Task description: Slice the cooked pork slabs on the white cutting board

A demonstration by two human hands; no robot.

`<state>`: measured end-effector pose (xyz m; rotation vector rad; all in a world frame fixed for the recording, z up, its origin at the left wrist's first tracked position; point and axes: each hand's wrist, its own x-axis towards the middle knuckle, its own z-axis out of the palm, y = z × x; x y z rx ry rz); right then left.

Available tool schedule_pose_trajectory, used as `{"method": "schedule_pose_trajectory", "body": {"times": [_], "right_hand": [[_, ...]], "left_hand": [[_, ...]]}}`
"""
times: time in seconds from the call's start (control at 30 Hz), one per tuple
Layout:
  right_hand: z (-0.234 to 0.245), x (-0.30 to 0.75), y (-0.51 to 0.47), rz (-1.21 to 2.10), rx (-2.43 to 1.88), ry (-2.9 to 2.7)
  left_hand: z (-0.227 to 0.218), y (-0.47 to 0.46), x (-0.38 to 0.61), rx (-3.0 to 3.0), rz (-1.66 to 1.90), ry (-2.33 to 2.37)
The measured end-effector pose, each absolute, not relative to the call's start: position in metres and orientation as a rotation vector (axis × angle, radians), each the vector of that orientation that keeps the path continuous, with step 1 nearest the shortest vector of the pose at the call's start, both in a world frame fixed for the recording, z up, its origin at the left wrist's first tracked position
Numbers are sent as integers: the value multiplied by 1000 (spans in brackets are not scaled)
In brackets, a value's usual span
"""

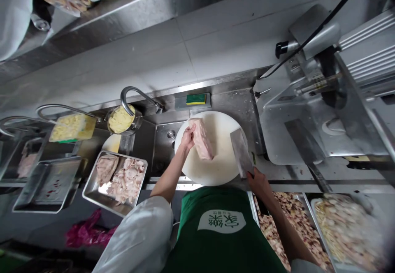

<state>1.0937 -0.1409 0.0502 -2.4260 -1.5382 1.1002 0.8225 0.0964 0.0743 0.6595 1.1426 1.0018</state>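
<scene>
A pale pink slab of raw meat [203, 139] lies on a round white cutting board [219, 166] set over the sink edge. My left hand [187, 137] is closed on the slab's left side, holding it down. My right hand [258, 180] grips the handle of a broad steel cleaver [240, 153], whose blade rests flat on the board to the right of the meat, a short gap away from it.
A steel tray of sliced meat [119, 176] sits left of the board, with more trays [46, 182] beyond. Trays of chopped food [293, 219] lie at the lower right. A metal slicing machine [317, 100] stands to the right. A faucet [135, 94] and a sponge [196, 98] are behind.
</scene>
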Motion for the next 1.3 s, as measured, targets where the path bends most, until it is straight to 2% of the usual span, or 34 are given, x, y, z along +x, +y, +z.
{"method": "schedule_pose_trajectory", "body": {"times": [0.17, 0.23, 0.37, 0.53, 0.6, 0.93, 1.17, 1.3], "right_hand": [[59, 1093, -136, 1139, -2460, -1555], [64, 1092, -132, 1156, -2469, -1570], [75, 1091, -129, 1147, -2486, -1635], [89, 1084, -119, 1095, -2486, -1795], [94, 1079, -109, 1097, -2455, -1869], [90, 1053, -97, 1182, -2127, -2113], [87, 1047, -109, 1250, -2196, -1968], [93, 1035, -120, 1278, -2299, -2010]], "left_hand": [[82, 91, 829, 1090, 407, 975], [77, 82, 841, 1212, 292, 971], [63, 55, 852, 1705, 322, 1196], [59, 15, 822, 2437, -267, 1484], [59, 5, 808, 2563, -367, 1472], [61, -46, 762, 2616, -309, 1434], [45, -17, 811, 2502, 375, 967], [33, -5, 830, 2468, 525, 891]]}}
